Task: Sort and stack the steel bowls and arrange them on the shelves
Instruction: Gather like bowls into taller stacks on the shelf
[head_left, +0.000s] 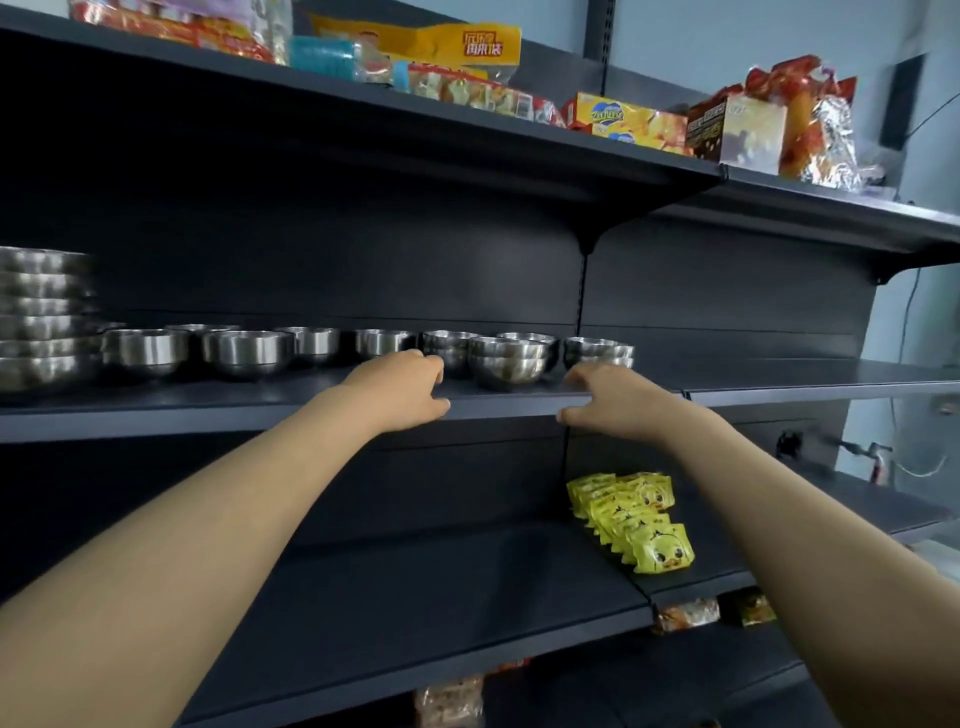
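Note:
Small steel bowls stand in a row on the dark middle shelf (519, 402). At its right end are short stacks: one (509, 361) between my hands, one (449, 345) behind my left fingers, one (597, 349) just above my right hand. A tall stack of larger steel bowls (44, 322) stands at the far left. My left hand (400, 387) hovers at the shelf's front edge, fingers loosely curled, holding nothing. My right hand (608, 400) is at the same edge, fingers bent toward the rightmost stack; whether they touch it I cannot tell.
Snack bags and boxes (634, 122) line the top shelf. Yellow duck-print packets (639, 525) lie on the lower shelf (415, 597) at the right. More packets (685, 616) sit on shelves below. The middle shelf's right section (805, 379) is bare.

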